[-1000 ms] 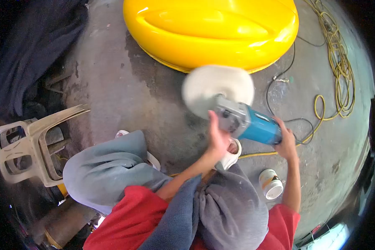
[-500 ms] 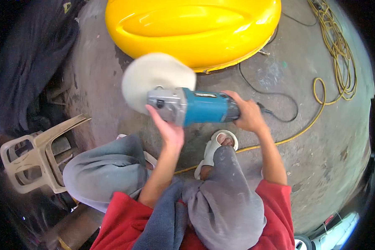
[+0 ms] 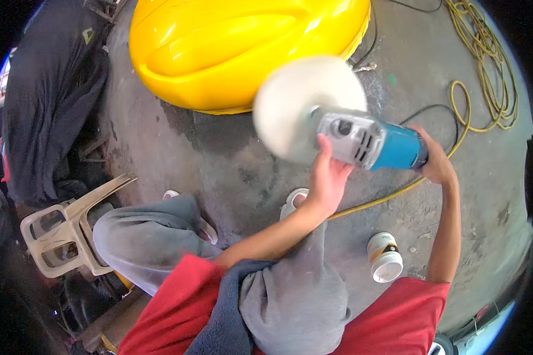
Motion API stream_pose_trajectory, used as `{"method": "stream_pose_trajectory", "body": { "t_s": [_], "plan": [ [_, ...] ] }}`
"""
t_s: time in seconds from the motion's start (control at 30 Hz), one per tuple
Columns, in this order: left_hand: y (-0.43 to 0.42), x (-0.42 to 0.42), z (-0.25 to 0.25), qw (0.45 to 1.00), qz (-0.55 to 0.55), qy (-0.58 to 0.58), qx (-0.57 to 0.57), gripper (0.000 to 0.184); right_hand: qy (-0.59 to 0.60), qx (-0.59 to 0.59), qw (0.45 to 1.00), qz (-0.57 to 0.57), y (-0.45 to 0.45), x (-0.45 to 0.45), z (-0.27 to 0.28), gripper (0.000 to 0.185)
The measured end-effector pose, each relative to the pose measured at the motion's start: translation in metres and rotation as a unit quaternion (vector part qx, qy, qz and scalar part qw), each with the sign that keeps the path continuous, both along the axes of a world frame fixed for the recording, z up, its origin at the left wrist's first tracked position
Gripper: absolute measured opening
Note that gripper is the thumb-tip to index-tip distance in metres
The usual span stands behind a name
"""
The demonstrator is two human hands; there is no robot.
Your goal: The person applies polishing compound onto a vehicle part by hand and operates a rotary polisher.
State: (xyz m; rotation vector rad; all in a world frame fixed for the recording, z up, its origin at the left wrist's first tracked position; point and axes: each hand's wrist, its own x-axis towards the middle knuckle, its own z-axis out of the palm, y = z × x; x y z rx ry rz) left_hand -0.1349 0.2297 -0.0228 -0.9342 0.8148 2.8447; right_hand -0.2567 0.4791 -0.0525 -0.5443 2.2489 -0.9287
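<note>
Polisher (image 3: 370,139) held above the floor (image 3: 160,154), its white pad (image 3: 299,94) has swung rightward along the near edge of the yellow shell (image 3: 219,53), seemingly shifting your work there; your left hand (image 3: 330,183) clasps its head, your right hand (image 3: 438,161) its rear.

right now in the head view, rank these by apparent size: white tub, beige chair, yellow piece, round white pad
1. Yellow piece, even cut off by the top edge
2. Round white pad and beige chair: too alike to rank
3. White tub
</note>
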Motion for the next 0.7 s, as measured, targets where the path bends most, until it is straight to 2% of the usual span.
{"method": "stream_pose_trajectory", "body": {
  "t_s": [0.13,0.33,0.4,0.47,0.53,0.7],
  "plan": [
    [-0.028,0.041,0.012,0.991,0.086,-0.098,-0.024,0.075,-0.008,-0.022,0.996,0.087,-0.047,0.005,0.003,0.086],
    [-0.088,0.083,0.018,0.985,0.133,-0.088,-0.059,0.071,-0.002,0.025,0.991,0.128,-0.121,0.045,0.003,0.081],
    [-0.095,0.082,0.025,0.976,0.15,-0.107,-0.115,0.072,-0.015,0.018,0.993,0.117,-0.129,0.049,0.008,0.082],
    [-0.089,0.075,0.032,0.977,0.131,-0.111,-0.125,0.073,-0.024,0.013,0.995,0.101,-0.122,0.049,0.012,0.082],
    [-0.078,0.067,0.038,0.978,0.111,-0.114,-0.136,0.074,0.014,-0.045,0.997,0.065,-0.101,0.048,0.016,0.083],
    [-0.029,0.028,0.036,0.992,-0.036,-0.081,-0.085,0.076,-0.007,-0.025,1.0,0.007,-0.023,0.035,0.015,0.086]
  ]
}}
